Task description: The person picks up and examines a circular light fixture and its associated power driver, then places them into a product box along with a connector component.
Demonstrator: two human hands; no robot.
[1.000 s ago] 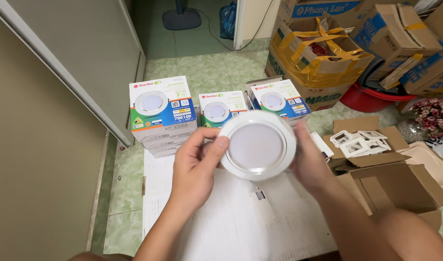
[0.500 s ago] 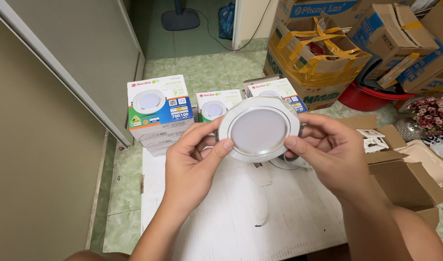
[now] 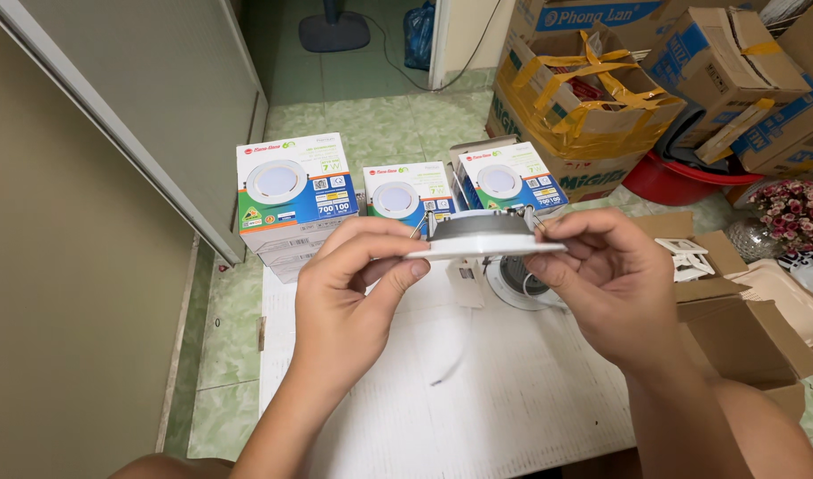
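Head view, largest to smallest. The white counter [image 3: 477, 399] fills the lower centre of the frame, with green tiled floor [image 3: 380, 115] beyond it at upper centre and a grey sliding door [image 3: 158, 98] at upper left. Taped cardboard cartons [image 3: 593, 98] are stacked at upper right, a red basin [image 3: 668, 182] just below them. An open cardboard box [image 3: 743, 328] sits at right centre, beside the counter's right edge.

Three printed lamp boxes stand in a row along the counter's far edge: the large box [image 3: 291, 191] at left, the middle box [image 3: 406, 195] and the right box [image 3: 508, 177] near frame centre.

Your left hand [image 3: 349, 297] is at lower centre-left, its fingers [image 3: 397, 270] clenched on the left rim of the round downlight [image 3: 486, 238]. Your right hand [image 3: 610, 284] is at centre-right, its fingers [image 3: 553, 235] grasping the right rim. You hold the downlight edge-on at frame centre, above the counter and in front of the middle and right boxes, its white flange lowermost and its grey body uppermost.

A second round fitting [image 3: 517, 282] lies on the counter just below the held downlight, partly hidden by your right hand.
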